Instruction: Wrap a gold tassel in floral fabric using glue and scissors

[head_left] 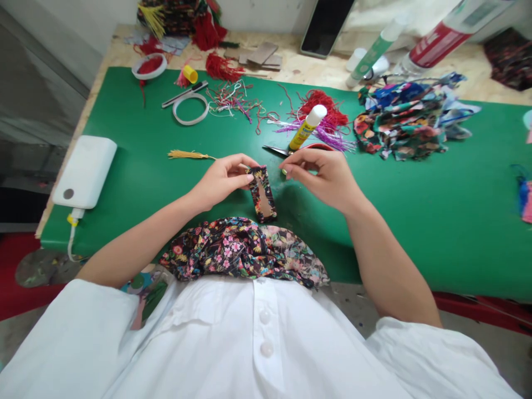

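Observation:
My left hand (226,178) pinches the upper left edge of a small rectangular piece (262,194) wrapped in black floral fabric, with a bare tan strip down its middle. Just to the right, my right hand (318,176) is closed, thumb and fingertips pressed around a tiny greenish thing (284,172) too small to name. Behind that hand stands a yellow glue stick (306,130) with a white cap, beside scissors (276,150) partly hidden by it. A yellow tassel (189,155) lies left of the left hand. Black floral cloth (233,249) is bunched at the table's front edge.
On the green mat (436,221) are a white power bank (85,172) with a cable, a utility knife (185,94), a tape roll (190,108), red threads (322,108) and a floral fabric pile (403,116). A phone (326,26) leans at the back.

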`<move>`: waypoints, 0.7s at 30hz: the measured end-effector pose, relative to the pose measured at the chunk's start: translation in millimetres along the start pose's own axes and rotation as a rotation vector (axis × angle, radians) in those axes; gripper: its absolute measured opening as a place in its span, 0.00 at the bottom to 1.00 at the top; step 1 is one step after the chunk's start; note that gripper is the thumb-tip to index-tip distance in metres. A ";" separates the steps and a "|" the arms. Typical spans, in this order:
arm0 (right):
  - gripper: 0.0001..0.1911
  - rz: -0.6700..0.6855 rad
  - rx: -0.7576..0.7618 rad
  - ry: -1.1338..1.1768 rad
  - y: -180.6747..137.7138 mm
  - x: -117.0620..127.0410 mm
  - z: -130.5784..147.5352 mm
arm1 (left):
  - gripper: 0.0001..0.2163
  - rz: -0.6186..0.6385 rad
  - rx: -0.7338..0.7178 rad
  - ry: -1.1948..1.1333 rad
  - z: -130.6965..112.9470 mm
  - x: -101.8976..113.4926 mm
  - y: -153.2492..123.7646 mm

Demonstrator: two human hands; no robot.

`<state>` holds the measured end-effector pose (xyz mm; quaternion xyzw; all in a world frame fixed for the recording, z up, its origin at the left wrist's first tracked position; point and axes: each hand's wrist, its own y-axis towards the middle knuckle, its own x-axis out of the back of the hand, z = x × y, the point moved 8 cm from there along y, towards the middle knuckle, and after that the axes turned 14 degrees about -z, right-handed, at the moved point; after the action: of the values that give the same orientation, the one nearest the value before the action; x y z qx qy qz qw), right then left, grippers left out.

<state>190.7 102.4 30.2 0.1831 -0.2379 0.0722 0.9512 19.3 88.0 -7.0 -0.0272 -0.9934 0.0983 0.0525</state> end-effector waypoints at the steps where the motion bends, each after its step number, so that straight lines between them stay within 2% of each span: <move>1: 0.07 -0.035 -0.012 -0.003 0.8 2.7 -1.7 | 0.10 0.002 0.011 -0.012 0.2 -0.6 -0.6; 4: 0.06 -0.109 -0.016 -0.021 0.8 6.8 -1.9 | 0.12 0.018 0.027 -0.037 1.4 -1.8 -1.6; 6: 0.06 -0.146 -0.003 -0.044 -0.4 7.8 0.8 | 0.13 0.027 -0.027 0.009 1.4 -1.6 -0.5; 8: 0.08 -0.178 0.017 -0.068 -2.0 8.4 4.0 | 0.12 0.020 -0.165 0.135 -1.3 -0.5 1.3; 13: 0.14 -0.227 0.019 -0.106 -3.9 8.3 4.9 | 0.08 -0.122 -0.692 0.609 -18.5 0.2 -5.0; 15: 0.17 -0.248 0.024 -0.132 -3.3 8.8 3.9 | 0.08 -0.136 -0.805 0.713 -21.6 -2.6 -8.9; 17: 0.21 -0.289 0.051 -0.184 -2.5 11.4 4.3 | 0.08 -0.125 -0.822 0.740 -22.3 -3.3 -9.5; 21: 0.30 -0.346 0.065 -0.262 -1.9 16.9 2.9 | 0.06 -0.139 -0.711 0.702 -22.9 5.2 -2.9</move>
<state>204.8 100.4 40.1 0.2596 -0.3219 -0.1090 0.9039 16.5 89.9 16.4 -0.0085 -0.8873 -0.2649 0.3775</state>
